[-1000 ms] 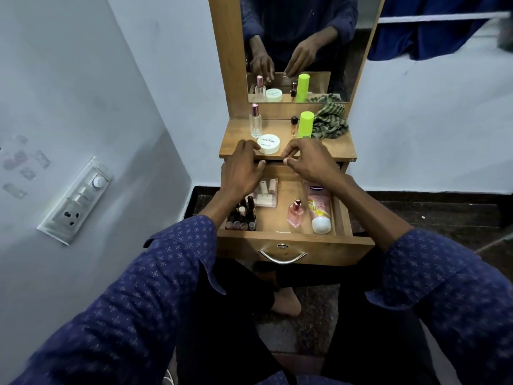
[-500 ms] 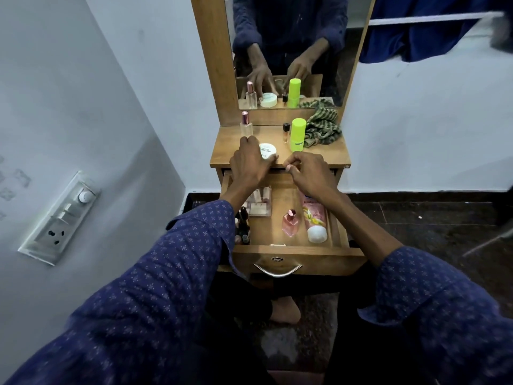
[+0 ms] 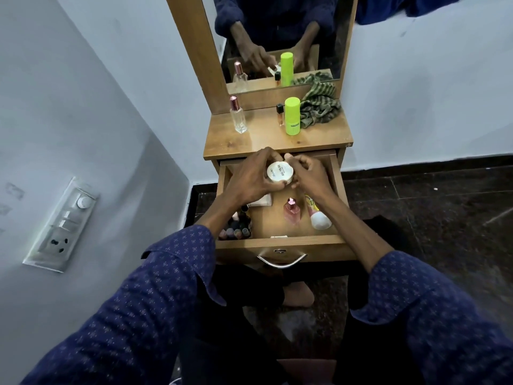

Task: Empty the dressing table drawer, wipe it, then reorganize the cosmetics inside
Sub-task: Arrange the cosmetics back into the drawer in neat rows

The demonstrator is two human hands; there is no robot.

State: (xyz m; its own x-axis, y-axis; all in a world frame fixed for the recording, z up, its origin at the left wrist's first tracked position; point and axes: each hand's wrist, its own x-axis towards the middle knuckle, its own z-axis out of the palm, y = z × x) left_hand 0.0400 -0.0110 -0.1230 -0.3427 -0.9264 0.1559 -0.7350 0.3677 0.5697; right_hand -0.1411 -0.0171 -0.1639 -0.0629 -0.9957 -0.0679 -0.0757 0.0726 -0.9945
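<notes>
Pale walls and a dark stone floor enclose the wooden dressing table, whose drawer [image 3: 280, 241] stands pulled out toward the person. Nearest the front panel, a cluster of small bottles [image 3: 236, 227] fills the left corner; a pink perfume bottle [image 3: 291, 212] stands upright mid-drawer beside a lying tube [image 3: 316, 215] with a white cap. Above the rear of the drawer, the left hand [image 3: 249, 179] curls round a round white jar [image 3: 279, 173], which forms the main grip. The right hand [image 3: 308, 173] bends its fingers at the jar's right edge; whether it pinches the lid or only steadies it cannot be confirmed from this angle. Risk one: a two-handed hold released unevenly may drop the jar onto the upright perfume bottle below and topple it. Risk two: a forearm sweeping back may scatter the small bottles. Farther off, on the surface [image 3: 263, 140], stand a clear bottle [image 3: 238, 118], a green stick [image 3: 292, 115] and a small vial [image 3: 279, 113], with a striped cloth [image 3: 319, 107] beyond. Any reach toward these may tip them.
</notes>
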